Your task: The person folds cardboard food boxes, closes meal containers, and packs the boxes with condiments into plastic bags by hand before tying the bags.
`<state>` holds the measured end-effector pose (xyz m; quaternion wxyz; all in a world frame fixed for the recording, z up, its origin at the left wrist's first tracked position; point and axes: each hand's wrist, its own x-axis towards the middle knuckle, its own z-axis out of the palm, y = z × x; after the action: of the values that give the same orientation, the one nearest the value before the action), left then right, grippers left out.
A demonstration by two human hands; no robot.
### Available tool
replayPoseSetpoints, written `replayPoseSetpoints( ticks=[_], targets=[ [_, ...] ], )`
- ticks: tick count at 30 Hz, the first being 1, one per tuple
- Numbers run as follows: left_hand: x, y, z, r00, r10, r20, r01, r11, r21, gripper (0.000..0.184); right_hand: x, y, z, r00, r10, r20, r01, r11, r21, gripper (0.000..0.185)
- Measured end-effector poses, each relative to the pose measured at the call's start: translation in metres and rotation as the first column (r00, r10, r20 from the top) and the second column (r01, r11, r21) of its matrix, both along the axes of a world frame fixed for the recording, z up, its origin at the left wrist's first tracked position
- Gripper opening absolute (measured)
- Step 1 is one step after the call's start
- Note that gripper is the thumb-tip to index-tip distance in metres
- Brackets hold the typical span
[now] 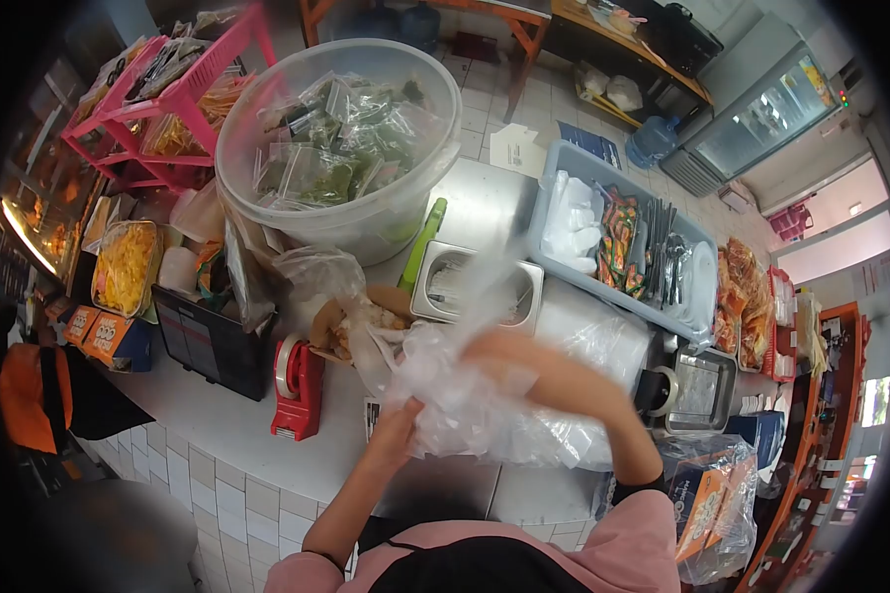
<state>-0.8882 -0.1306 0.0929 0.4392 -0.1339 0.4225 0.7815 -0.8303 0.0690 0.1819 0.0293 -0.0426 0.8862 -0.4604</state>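
Crumpled clear plastic bags are bunched up in front of me over the counter. My left hand is closed on the near left edge of this plastic. My right hand is smeared by motion at the right side of the bags, so its fingers cannot be made out. Just beyond lies an open brown paper box with food pieces, partly covered by plastic. Behind the hands sits a metal container, beside a green-handled utensil. More clear plastic bags lie flat to the right.
A red tape dispenser and a dark tablet-like panel stand left. A big translucent tub holds bagged greens. At right are a blue-grey bin of sachets and cutlery, and a metal tray. A pink rack stands far left.
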Motion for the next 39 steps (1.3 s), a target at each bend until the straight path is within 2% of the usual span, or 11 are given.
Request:
replayPoseSetpoints(
  ticks=[1, 4, 6, 8, 10, 14, 29, 34, 36, 37, 39],
  targets=[
    [-0.002, 0.002, 0.001, 0.987, -0.093, -0.131, 0.09, 0.996, -0.029, 0.047, 0.001, -0.014, 0.0, 0.9, 0.429, 0.073, -0.435, 0.883, 0.174, 0.032],
    [-0.004, 0.008, 0.001, 0.967, -0.166, -0.194, 0.138, 0.979, -0.149, 0.043, -0.008, 0.018, -0.005, 0.96, 0.256, 0.116, -0.238, 0.96, -0.15, 0.023],
    [-0.004, 0.01, 0.003, 0.99, -0.091, -0.109, 0.064, 0.971, -0.23, 0.039, -0.029, 0.079, -0.03, 0.914, -0.403, 0.052, 0.398, 0.865, -0.304, 0.019],
    [-0.003, 0.006, -0.004, 0.99, -0.088, -0.11, 0.062, 0.975, -0.215, 0.04, -0.05, 0.136, -0.081, 0.524, -0.788, -0.324, 0.831, 0.556, -0.008, 0.021],
    [0.001, 0.002, -0.007, 0.99, -0.084, -0.117, 0.06, 0.979, -0.197, 0.04, -0.052, 0.177, -0.152, 0.554, -0.678, -0.483, 0.827, 0.386, 0.408, 0.024],
    [-0.002, -0.003, -0.008, 0.986, -0.071, -0.152, 0.036, 0.974, -0.223, 0.036, -0.055, 0.159, -0.155, 0.503, -0.768, -0.397, 0.859, 0.494, 0.133, 0.02],
    [-0.005, 0.007, -0.002, 0.993, -0.043, -0.108, 0.025, 0.987, -0.157, 0.035, -0.006, 0.165, -0.031, 0.382, -0.742, -0.552, 0.922, 0.344, 0.175, 0.016],
    [-0.004, 0.017, 0.013, 0.995, -0.058, -0.077, 0.047, 0.988, -0.145, 0.037, 0.007, 0.034, 0.004, 0.784, -0.586, -0.204, 0.599, 0.801, 0.002, 0.015],
    [-0.003, 0.018, 0.015, 0.999, -0.038, -0.017, 0.037, 0.998, -0.055, 0.036, 0.014, -0.021, -0.015, 0.988, -0.153, 0.029, 0.155, 0.983, -0.102, 0.018],
    [-0.006, 0.014, -0.003, 0.999, -0.047, -0.018, 0.046, 0.997, -0.056, 0.036, 0.009, -0.03, -0.02, 0.94, 0.257, 0.226, -0.31, 0.919, 0.245, 0.02],
    [-0.015, 0.001, -0.054, 0.775, -0.495, -0.394, 0.373, 0.86, -0.347, 0.035, 0.011, -0.021, -0.021, 0.954, 0.293, -0.061, -0.293, 0.956, -0.001, 0.019]
  ],
)
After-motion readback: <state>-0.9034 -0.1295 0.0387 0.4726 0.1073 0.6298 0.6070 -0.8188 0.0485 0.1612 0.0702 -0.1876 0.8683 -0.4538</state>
